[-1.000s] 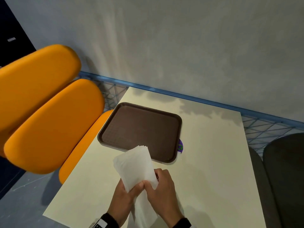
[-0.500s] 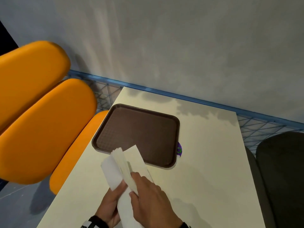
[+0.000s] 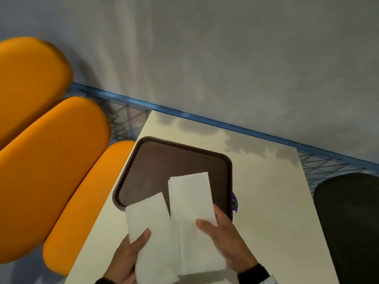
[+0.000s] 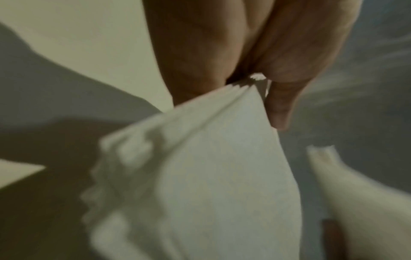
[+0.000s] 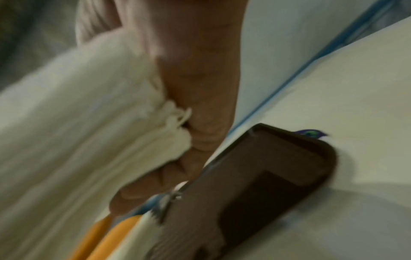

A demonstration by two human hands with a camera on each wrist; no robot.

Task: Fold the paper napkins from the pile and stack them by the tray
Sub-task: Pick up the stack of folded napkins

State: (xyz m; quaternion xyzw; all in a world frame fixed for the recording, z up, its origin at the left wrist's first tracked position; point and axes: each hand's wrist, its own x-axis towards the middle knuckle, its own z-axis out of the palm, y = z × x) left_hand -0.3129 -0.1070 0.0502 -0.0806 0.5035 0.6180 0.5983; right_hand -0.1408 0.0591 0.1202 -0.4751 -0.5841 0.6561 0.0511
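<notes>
Two bunches of white paper napkins are held above the near edge of the brown tray point(image 3: 164, 160). My left hand point(image 3: 131, 251) grips the left bunch point(image 3: 147, 220), thumb on top; in the left wrist view its layered edges point(image 4: 200, 167) fan out below the fingers point(image 4: 280, 105). My right hand point(image 3: 223, 234) holds the right bunch point(image 3: 190, 197), thumb across its face and fingers behind. The right wrist view shows that bunch point(image 5: 77, 114) bunched in the palm, with the tray point(image 5: 278, 167) below.
The cream table point(image 3: 266, 201) is backed by a grey wall with a blue rail point(image 3: 225, 126). Orange seat cushions point(image 3: 51, 160) stand at the left, a dark seat point(image 3: 348, 222) at the right. A small purple sticker point(image 3: 234, 203) peeks out by the tray's right edge.
The single pile held by both hands has been split in two: the right hand drew a bunch to the right, while the left kept the rest. Both moved up over the tray's near edge.
</notes>
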